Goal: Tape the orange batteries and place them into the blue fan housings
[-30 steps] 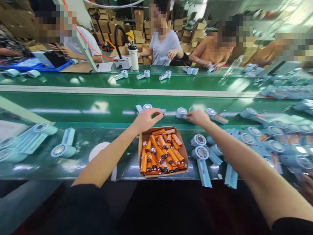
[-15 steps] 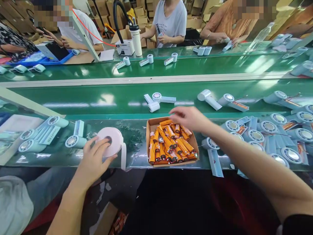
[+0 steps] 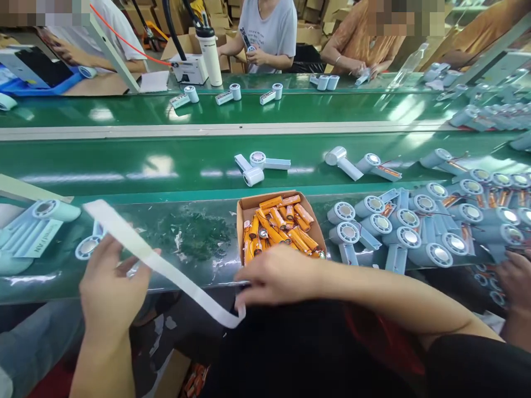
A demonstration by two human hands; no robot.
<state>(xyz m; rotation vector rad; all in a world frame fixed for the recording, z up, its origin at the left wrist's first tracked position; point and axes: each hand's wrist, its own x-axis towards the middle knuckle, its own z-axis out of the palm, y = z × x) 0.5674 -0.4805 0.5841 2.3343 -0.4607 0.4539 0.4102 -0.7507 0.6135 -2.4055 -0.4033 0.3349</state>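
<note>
White tape (image 3: 186, 284) slants between the two hands, smooth and flat, bending up in a small curl at its low end. The left hand (image 3: 112, 287) holds its upper part with bent fingers — whether a roll sits there edge-on, I cannot tell. The right hand (image 3: 277, 276) pinches the curled end, just before a cardboard box (image 3: 246, 208) of glossy orange cylinders (image 3: 275, 219). Pale blue fans (image 3: 347, 232) — round heads, trough-like handles — crowd the shiny green table (image 3: 199, 235) at right.

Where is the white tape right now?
In the head view, the white tape runs diagonally from the left hand to the right hand, at the near left of the cardboard box.
</note>
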